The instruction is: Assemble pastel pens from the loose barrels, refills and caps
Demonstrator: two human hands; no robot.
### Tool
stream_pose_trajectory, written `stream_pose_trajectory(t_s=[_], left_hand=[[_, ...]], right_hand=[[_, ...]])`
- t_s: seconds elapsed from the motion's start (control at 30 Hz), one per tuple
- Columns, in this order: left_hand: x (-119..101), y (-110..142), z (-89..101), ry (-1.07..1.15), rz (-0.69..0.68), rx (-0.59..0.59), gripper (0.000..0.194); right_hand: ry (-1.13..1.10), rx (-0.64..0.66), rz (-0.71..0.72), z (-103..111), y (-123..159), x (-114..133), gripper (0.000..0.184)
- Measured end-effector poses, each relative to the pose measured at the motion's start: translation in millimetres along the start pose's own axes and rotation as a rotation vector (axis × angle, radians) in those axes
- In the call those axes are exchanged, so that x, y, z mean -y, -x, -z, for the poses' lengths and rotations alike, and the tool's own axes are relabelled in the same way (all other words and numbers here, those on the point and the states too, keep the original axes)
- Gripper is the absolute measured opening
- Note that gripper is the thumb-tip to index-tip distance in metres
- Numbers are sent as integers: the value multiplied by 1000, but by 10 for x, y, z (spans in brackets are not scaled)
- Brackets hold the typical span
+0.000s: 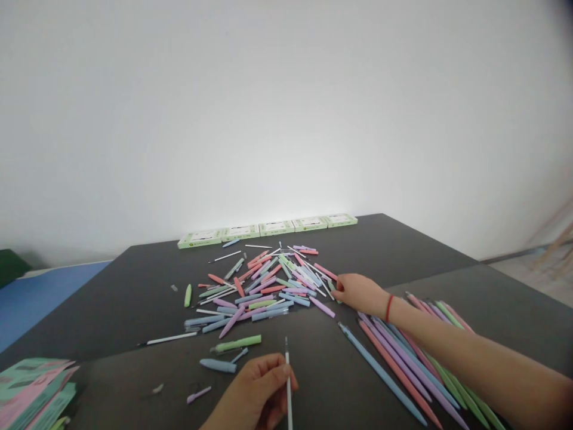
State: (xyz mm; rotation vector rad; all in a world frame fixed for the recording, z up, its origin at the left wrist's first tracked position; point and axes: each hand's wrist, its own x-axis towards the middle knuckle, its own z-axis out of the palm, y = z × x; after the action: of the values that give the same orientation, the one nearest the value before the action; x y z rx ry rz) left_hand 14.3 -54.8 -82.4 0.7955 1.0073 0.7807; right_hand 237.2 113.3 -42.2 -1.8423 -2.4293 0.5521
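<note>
My left hand [264, 387] is closed around a thin white pen refill [289, 388], held upright with its tip pointing away from me. On the far side of the table my right hand [356, 289] reaches to the right edge of a loose pile of pen parts [268, 286] in pink, purple, blue and green. Its fingers are bent together by a greyish-green pen piece [332, 291]; whether they grip it is hidden. Beside my left hand lie a blue pen barrel [218, 365], a green pen barrel [237, 344] and a small purple part [198, 395].
Long assembled pens [389, 370] lie in a row under my right forearm. Several flat green-and-white boxes [276, 227] line the back edge by the wall. Pink and green packets [36, 394] are stacked at the near left. A single refill [170, 339] lies left of the pile.
</note>
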Motion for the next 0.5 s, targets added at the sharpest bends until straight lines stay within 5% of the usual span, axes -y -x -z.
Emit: stream_pose_trajectory(t_s=[0.2, 0.5], left_hand=[[-34, 19, -1, 9, 4, -2, 34], [-43, 23, -80, 105, -70, -57, 28]], right_hand=[[-259, 113, 25, 16, -23, 68, 22], [-944, 473, 172, -30, 593, 458, 29]])
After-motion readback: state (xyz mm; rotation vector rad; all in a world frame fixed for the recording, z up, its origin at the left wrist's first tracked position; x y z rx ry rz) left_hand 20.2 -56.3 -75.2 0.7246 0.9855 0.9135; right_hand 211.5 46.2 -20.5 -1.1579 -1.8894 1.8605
